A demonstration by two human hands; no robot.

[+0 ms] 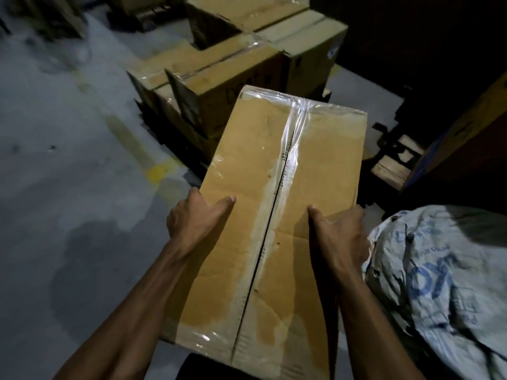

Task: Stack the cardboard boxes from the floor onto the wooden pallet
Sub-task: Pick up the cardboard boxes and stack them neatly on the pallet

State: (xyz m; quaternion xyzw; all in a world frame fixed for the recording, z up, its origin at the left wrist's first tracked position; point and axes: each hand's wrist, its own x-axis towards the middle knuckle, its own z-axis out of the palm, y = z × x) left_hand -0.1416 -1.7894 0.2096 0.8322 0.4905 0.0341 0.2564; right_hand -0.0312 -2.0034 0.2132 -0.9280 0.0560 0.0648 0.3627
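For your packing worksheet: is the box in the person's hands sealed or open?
Sealed. The box has both top flaps shut, and clear tape runs along the middle seam and over the far edge.

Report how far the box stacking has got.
Done: several taped boxes already sit stacked ahead. In hand: the left hand and right hand grip a long taped box by its sides, carried toward the stack. Left: setting it down; boxes still on the floor aren't visible.

fingers of both hands hidden behind box [274,209] sides; pallet [392,171] mostly hidden.
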